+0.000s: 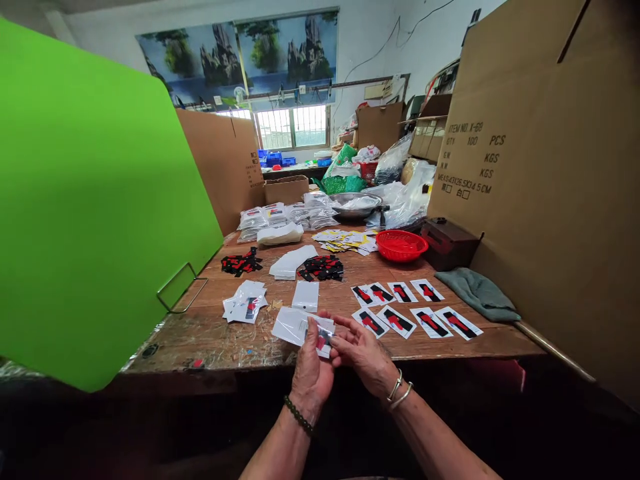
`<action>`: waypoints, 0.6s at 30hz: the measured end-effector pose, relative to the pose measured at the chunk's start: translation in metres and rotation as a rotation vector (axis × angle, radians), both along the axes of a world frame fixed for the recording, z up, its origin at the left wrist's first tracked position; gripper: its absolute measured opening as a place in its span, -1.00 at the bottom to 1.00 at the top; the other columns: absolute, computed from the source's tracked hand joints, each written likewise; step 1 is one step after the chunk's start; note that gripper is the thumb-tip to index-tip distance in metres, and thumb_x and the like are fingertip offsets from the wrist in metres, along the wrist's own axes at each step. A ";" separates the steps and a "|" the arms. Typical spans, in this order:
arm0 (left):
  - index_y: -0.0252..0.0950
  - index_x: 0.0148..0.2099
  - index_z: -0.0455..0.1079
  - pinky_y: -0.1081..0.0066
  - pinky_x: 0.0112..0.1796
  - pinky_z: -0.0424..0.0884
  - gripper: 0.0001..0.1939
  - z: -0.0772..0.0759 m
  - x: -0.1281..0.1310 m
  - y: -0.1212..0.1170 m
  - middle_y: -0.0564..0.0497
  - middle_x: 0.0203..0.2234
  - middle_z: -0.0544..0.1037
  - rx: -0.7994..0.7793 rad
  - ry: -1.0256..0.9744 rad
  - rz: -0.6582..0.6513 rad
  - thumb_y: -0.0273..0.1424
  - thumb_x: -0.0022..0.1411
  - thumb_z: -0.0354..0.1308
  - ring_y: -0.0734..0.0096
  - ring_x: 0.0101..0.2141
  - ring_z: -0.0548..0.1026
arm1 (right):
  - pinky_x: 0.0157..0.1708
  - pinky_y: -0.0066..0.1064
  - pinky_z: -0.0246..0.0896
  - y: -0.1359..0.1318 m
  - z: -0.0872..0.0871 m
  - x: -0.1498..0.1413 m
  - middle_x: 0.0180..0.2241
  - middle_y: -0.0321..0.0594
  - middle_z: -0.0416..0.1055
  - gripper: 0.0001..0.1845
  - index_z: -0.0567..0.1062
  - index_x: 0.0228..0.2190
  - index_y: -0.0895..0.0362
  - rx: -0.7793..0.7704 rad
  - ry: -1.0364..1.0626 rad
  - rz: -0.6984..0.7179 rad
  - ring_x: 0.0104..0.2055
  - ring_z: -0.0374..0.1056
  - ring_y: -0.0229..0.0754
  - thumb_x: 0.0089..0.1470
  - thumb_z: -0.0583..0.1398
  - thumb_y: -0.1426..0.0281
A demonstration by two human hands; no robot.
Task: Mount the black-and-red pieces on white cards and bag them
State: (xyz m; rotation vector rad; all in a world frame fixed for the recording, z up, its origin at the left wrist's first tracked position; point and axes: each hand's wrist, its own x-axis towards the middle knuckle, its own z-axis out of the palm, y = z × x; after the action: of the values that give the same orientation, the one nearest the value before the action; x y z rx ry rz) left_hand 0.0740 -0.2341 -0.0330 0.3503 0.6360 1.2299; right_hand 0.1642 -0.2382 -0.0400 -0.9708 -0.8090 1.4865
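Observation:
My left hand [311, 370] grips a clear plastic bag [289, 325], its thumb on top. Inside or against the bag is a white card [327, 327] with a small red and black piece [323, 340] on it; I cannot tell which. At the card's right edge, my right hand [364, 353] is closed with thumb and fingertips on it. Just beyond my hands lies a white card in a clear bag [305, 296]. To the left sits a loose pile of bagged cards [246, 302]. Several white cards with red and black pieces [400, 320] are laid in two rows on the right.
Behind are black-and-red piles [241, 262] [323, 268], white cards [293, 262], yellow-white cards [345, 240], a red basket [401, 247] and packed bags [280, 217]. A green panel [100, 200] and a large carton [540, 187] flank the wooden table [200, 340]. A grey cloth [477, 293] lies right.

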 end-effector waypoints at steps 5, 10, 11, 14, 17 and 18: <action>-0.33 -0.01 0.46 0.58 -0.62 0.23 -0.46 -0.006 0.005 -0.006 0.02 -0.43 0.51 0.032 -0.046 -0.006 -0.14 0.02 0.36 0.60 -0.59 0.36 | -0.77 -0.58 -0.09 0.000 0.000 0.001 -0.73 -0.45 0.27 -0.39 0.47 -0.25 0.20 -0.001 -0.112 -0.010 -0.75 0.07 -0.41 -0.28 0.42 0.06; -0.22 0.03 0.46 0.51 -0.29 0.45 -0.54 -0.004 0.001 -0.008 0.02 -0.28 0.56 0.089 -0.038 0.038 -0.25 0.08 0.35 0.50 -0.37 0.51 | -0.72 -0.54 -0.12 0.005 0.000 0.005 -0.73 -0.37 0.32 -0.46 0.58 -0.32 0.22 0.020 -0.051 0.102 -0.74 0.00 -0.43 -0.25 0.41 0.06; -0.21 0.03 0.47 0.47 -0.15 0.44 -0.54 -0.003 -0.003 -0.007 0.00 -0.21 0.57 0.105 -0.045 0.066 -0.29 0.06 0.37 0.45 -0.25 0.53 | -0.69 -0.52 -0.06 0.006 -0.002 0.007 -0.66 -0.31 0.40 -0.49 0.58 -0.35 0.21 0.031 -0.026 0.078 -0.71 0.07 -0.41 -0.30 0.43 0.09; -0.23 0.00 0.48 0.33 0.04 0.36 -0.54 0.002 -0.017 -0.003 -0.04 -0.13 0.59 0.145 -0.013 0.099 -0.34 0.01 0.40 0.28 -0.06 0.51 | -0.57 -0.44 0.13 0.012 -0.007 0.013 -0.52 -0.22 0.51 -0.55 0.56 -0.47 0.17 0.043 -0.016 0.010 -0.58 0.28 -0.27 -0.39 0.47 0.14; -0.32 -0.13 0.53 0.24 -0.02 0.42 -0.62 0.006 -0.032 0.003 -0.07 -0.25 0.63 0.140 0.089 0.075 -0.34 -0.04 0.42 0.15 -0.10 0.55 | -0.59 -0.44 0.10 0.017 -0.009 0.017 -0.61 -0.29 0.45 -0.57 0.50 -0.57 0.15 0.000 -0.084 -0.049 -0.62 0.26 -0.26 -0.45 0.49 0.15; -0.35 -0.18 0.54 0.24 -0.06 0.45 -0.63 0.007 -0.036 0.005 -0.08 -0.30 0.64 0.131 0.122 0.075 -0.34 -0.07 0.43 0.13 -0.13 0.57 | -0.59 -0.44 0.10 0.018 -0.009 0.017 -0.62 -0.30 0.45 -0.57 0.50 -0.57 0.15 -0.011 -0.099 -0.041 -0.63 0.26 -0.27 -0.44 0.49 0.16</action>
State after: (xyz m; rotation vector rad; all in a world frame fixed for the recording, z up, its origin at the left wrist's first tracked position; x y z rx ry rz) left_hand 0.0377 -0.2294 -0.0258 0.5181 0.6798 1.3329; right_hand 0.1816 -0.2207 -0.0488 -1.0702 -0.8475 1.4179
